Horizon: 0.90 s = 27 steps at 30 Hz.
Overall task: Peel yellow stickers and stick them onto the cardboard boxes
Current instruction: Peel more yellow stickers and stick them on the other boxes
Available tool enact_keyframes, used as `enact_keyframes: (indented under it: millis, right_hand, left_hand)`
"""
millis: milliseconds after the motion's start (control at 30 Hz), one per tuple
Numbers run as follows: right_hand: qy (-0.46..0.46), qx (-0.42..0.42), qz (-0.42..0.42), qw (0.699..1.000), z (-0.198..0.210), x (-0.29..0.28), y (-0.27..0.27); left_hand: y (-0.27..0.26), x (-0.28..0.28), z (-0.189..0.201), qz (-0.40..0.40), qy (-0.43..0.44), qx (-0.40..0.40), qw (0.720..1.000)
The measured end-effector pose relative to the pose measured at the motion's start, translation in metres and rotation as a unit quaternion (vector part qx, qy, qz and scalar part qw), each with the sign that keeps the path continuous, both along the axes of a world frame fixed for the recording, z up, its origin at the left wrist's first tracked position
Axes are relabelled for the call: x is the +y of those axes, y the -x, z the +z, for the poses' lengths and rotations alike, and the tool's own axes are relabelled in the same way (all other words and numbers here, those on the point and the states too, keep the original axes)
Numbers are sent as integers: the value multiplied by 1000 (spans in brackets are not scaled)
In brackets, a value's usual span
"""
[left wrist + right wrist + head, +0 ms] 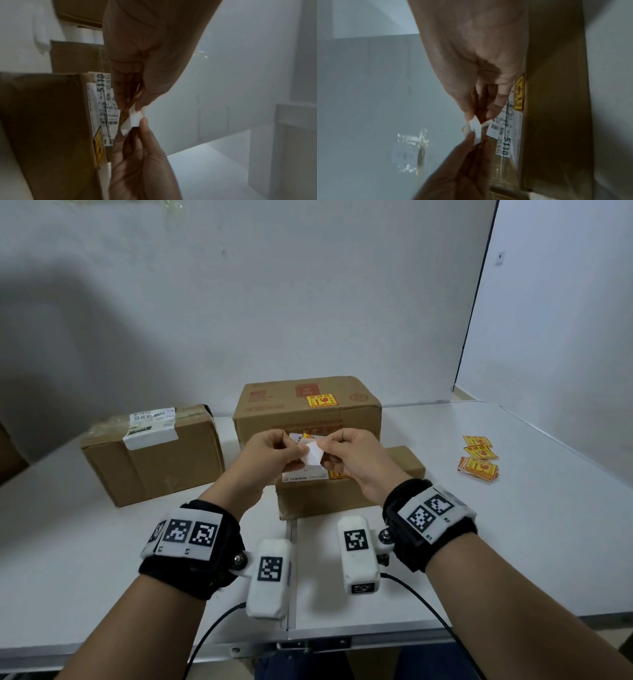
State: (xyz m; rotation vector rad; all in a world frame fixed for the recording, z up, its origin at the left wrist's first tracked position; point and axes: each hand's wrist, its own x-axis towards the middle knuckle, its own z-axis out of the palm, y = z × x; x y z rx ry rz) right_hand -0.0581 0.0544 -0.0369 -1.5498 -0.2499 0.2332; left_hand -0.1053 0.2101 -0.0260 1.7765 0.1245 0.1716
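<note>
Both hands meet in mid-air above the small front cardboard box (342,498). My left hand (289,450) pinches a yellow sticker (306,436), of which only a corner shows. My right hand (329,448) pinches its white backing paper (313,457), which is bent away from the sticker. The left wrist view shows the left hand (132,104) on the yellow edge (126,115) and the right thumb on the backing (136,119). In the right wrist view the backing (475,128) lies between both hands. This box carries a white shipping label (305,475) and a yellow sticker (337,474).
A tall box (308,419) behind bears a yellow sticker (322,400) on top. A taped box (154,457) stands to the left. A loose pile of yellow stickers (478,457) lies on the white table (513,542) at the right.
</note>
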Motion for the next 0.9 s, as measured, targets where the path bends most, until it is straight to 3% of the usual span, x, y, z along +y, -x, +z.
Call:
enact_keyframes:
  millis: [200,467,767,900]
  right_hand:
    - [85,-74,26,993,2,3,0]
    - [40,6,103,994,7,-1,1]
    - [43,-14,81,996,9,2,-4]
    - [65,-32,64,995,8,2,-4]
  left_hand:
    - [-2,3,6,20,-66,-24,997]
    - [1,0,10,38,-71,-38,996]
    - [1,1,10,10,-2,-11,1000]
    - [1,2,7,10,-19,5,1000]
